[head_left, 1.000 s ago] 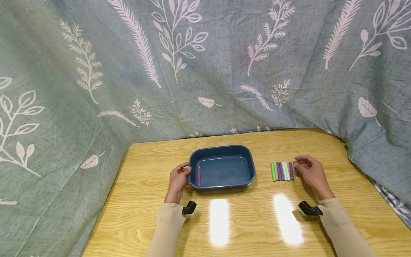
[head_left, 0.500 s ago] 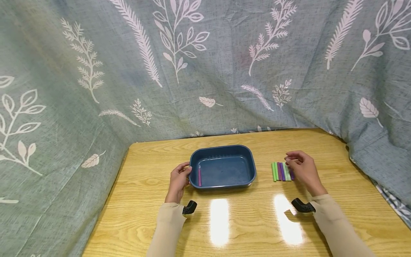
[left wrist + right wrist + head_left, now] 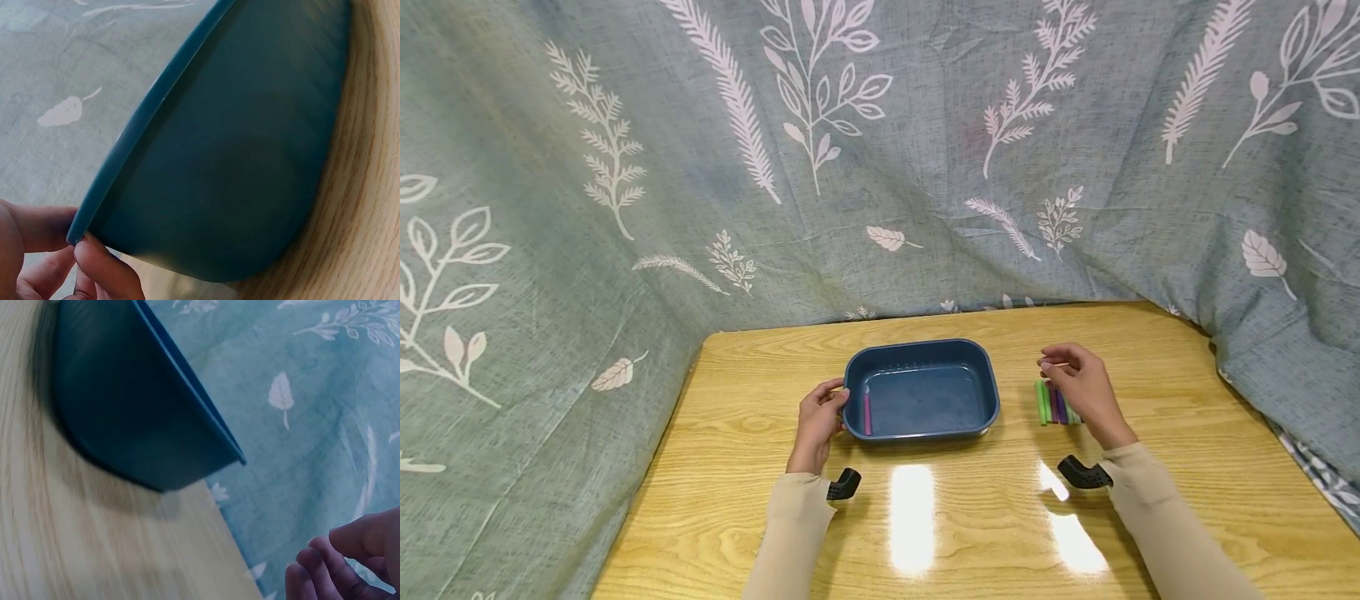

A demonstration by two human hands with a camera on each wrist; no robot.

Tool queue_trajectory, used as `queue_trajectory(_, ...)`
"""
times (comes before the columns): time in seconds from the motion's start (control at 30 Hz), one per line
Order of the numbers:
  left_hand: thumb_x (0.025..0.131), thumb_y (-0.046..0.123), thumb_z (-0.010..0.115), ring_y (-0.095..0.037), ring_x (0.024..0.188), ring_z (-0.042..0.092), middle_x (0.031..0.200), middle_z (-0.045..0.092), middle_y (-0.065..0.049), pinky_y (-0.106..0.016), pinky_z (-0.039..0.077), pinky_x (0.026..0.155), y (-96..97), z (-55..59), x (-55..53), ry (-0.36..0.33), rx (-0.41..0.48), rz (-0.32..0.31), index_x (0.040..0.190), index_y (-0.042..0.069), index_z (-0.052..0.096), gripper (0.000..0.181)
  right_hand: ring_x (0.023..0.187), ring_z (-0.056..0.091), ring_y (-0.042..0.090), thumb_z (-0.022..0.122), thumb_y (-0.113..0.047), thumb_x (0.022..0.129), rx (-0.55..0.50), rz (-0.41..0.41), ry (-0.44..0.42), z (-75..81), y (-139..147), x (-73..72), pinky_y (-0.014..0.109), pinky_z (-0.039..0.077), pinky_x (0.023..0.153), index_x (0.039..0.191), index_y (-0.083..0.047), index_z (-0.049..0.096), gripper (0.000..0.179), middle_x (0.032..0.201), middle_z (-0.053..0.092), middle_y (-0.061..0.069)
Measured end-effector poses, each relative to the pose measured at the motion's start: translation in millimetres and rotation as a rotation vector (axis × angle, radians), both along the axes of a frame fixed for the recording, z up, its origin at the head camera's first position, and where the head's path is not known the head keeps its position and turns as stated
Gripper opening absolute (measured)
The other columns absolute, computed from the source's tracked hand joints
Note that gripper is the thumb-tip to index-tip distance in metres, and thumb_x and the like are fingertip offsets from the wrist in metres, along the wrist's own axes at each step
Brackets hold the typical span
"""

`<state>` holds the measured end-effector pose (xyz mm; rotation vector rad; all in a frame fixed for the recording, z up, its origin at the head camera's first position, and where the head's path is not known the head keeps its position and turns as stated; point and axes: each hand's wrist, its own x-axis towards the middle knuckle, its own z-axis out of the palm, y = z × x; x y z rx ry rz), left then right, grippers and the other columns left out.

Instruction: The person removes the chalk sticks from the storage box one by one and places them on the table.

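Observation:
A dark blue plastic tray [image 3: 921,435] with rounded corners sits mid-table. My left hand [image 3: 817,421] is at its left end, thumb and fingers pinching the rim; the left wrist view shows this grip on the tray's rim [image 3: 94,194] close up. Inside, near the left wall, lies one slim magenta stick [image 3: 867,414] with a pale tip. To the right is a row of slim green, purple and pale green sticks [image 3: 1043,403]. Over this row hovers my right hand [image 3: 1084,390], fingers loosely bent, covering part of it. No held thing shows between the right fingertips [image 3: 309,559].
Both sit on a wooden table [image 3: 737,533] with bright light reflections in front. A grey-blue curtain [image 3: 865,208] with white leaf prints hangs along the back and both sides. A black wrist mount [image 3: 1082,473] sticks out from each sleeve.
My right hand has moved left, from beside the right end of the stick row to above it, and now hides its right part. My left hand stays on the tray's rim.

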<state>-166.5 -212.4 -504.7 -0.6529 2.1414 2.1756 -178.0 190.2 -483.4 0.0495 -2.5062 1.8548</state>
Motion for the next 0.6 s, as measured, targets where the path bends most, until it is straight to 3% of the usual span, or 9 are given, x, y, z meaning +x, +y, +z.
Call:
queue_trajectory(0.17,0.105,0.008,0.064,-0.012,0.067,0.053,0.094,0.057,-0.004,-0.022,0.045,0.052,0.0,-0.5,-0.3,-0.004,-0.002,0.001,0.133,0.0,0.066,0.029,0.098,0.068,0.011,0.058,-0.007,0.109,-0.016,0.02,0.014,2.5,-14,-3.9,0.032,0.061,0.086,0.136,0.009,0.057,0.031,0.127,0.063,0.03)
queue_trajectory(0.43,0.105,0.008,0.064,-0.011,0.067,0.053,0.093,0.058,-0.002,-0.022,0.045,0.053,0.6,0.0,-0.3,0.005,0.0,0.0,0.134,-0.001,0.066,0.03,0.089,0.066,0.001,0.058,-0.001,0.107,-0.084,0.039,0.024,6.9,-37,-10.7,0.025,0.06,0.08,0.132,0.009,0.059,0.027,0.124,0.063,0.033)
queue_trajectory(0.6,0.105,0.007,0.064,-0.01,0.062,0.053,0.092,0.058,-0.002,-0.021,0.045,0.052,0.8,-0.2,-1.3,-0.007,0.001,0.013,0.133,0.0,0.067,0.029,0.094,0.07,0.015,0.056,0.003,0.106,-0.094,0.038,0.022,10.8,-50,-12.7,0.022,0.059,0.079,0.129,0.01,0.06,0.024,0.121,0.063,0.033)
